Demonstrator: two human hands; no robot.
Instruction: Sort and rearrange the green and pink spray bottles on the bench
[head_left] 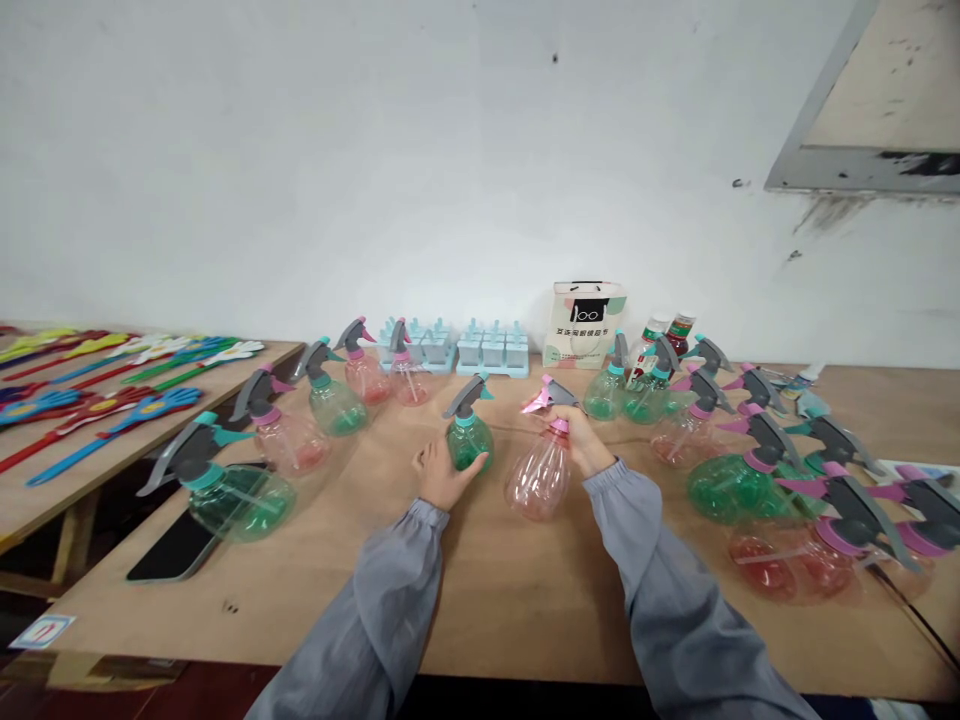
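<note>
My left hand (444, 474) is against a green spray bottle (471, 436) with a grey and teal trigger head. The thumb lies across the lower front of the bottle and the fingers curl at its left side. To the right, my right hand (582, 436) grips a clear pink spray bottle (538, 478) at its neck, below the pink and grey head. That bottle tilts, its base toward me. It appears to be at or just above the tabletop; I cannot tell which.
Several spray bottles (341, 405) stand left, more (739, 485) crowd the right. A phone (174, 545) lies by the left row. Blue popsicle moulds (493, 350), a printed box (583, 325) and small bottles (679, 335) line the wall. Hand-shaped sticks (112, 440) cover another table.
</note>
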